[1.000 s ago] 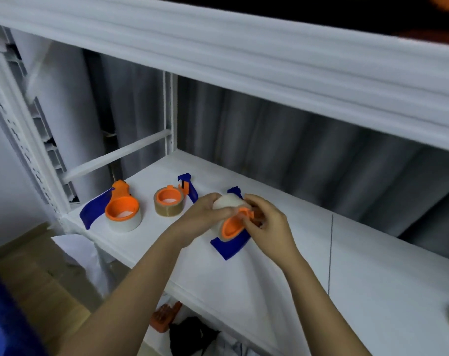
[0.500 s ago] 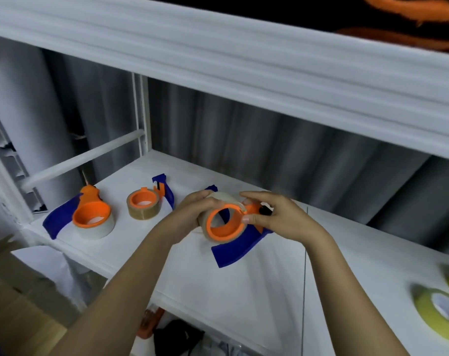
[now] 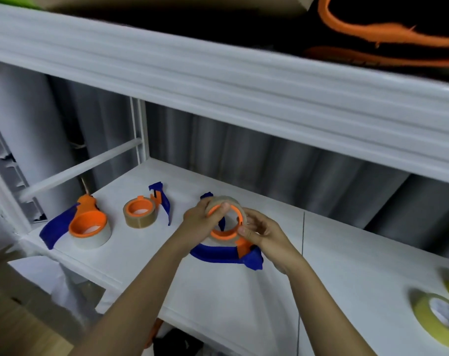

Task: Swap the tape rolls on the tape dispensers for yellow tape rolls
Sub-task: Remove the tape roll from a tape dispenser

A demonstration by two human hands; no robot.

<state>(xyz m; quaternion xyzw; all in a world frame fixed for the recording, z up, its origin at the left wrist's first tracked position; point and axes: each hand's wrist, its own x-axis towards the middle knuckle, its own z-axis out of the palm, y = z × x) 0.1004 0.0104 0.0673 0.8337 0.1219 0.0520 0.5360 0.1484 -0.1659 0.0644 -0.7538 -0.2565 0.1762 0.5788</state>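
Note:
Both hands hold a blue and orange tape dispenser [image 3: 224,254] just above the white shelf [image 3: 231,299]. My left hand [image 3: 201,222] grips its pale tape roll [image 3: 228,201], with the thumb hooked over the orange hub [image 3: 224,233]. My right hand [image 3: 263,237] pinches the hub's right rim and covers the dispenser's right end. Two more dispensers lie to the left: one [image 3: 86,226] with a pale roll at the shelf's corner, and one [image 3: 146,210] with a brown roll. Yellow tape rolls [image 3: 436,319] lie blurred at the far right.
An upper shelf beam [image 3: 218,80] overhangs the workspace. A white upright [image 3: 140,129] and a crossbar [image 3: 79,168] stand at the back left. A grey curtain hangs behind. Dark and orange items sit below the shelf edge [image 3: 167,337].
The dispenser has turned in my hands so its blue handle now curves along the bottom, and my left thumb has moved onto the hub. The view has swung right, showing more of the yellow rolls.

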